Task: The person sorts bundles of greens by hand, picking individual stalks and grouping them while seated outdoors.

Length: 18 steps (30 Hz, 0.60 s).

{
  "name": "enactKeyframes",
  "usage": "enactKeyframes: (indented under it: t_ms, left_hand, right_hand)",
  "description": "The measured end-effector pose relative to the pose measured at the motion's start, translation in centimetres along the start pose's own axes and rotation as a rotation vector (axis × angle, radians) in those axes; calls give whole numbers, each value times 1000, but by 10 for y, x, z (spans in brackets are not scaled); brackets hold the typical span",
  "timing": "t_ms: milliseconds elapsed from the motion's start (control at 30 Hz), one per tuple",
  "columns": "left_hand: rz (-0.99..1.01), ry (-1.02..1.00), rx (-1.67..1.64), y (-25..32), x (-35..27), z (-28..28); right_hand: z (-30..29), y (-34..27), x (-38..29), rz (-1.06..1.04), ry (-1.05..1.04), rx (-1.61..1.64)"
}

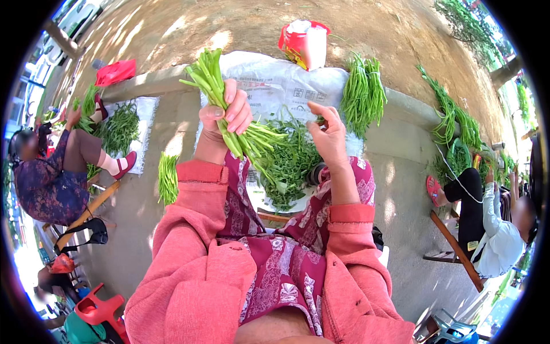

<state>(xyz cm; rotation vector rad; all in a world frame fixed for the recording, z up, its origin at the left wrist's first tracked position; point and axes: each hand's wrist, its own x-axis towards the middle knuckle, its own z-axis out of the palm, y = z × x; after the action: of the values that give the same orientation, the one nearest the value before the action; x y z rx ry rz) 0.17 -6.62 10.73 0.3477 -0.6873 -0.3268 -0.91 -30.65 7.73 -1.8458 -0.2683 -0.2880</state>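
My left hand (227, 112) is closed around a bunch of green leafy-vegetable stems (210, 79), raised over the sheet with the stems slanting down to the right. To its right my right hand (324, 124) is raised with bent fingers, thumb and fingertips near each other; whether something small lies between them cannot be told. Below and between the hands, a loose heap of green leaves (288, 165) lies on a white woven plastic sheet (279, 92) before my knees. Tied bunches of long green stems (363, 92) rest at the sheet's right edge.
A red and white bag (306, 43) stands beyond the sheet on a low kerb (167, 79). Another green bunch (168, 178) lies on the pavement at left. People sit on wooden benches at left (51, 172) and right (494, 232), with greens near them. A red plastic stool (101, 307) is at lower left.
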Motion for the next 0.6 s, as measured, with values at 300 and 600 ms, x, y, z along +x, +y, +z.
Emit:
enactKeyframes:
  t_ms: [300, 600]
  left_hand:
    - [-74, -69, -67, -8, 2, -3]
    - [-148, -216, -182, -23, 9, -1]
  right_hand:
    - [18, -18, -13, 214, -529, 378]
    - [21, -21, -13, 461, -867, 531]
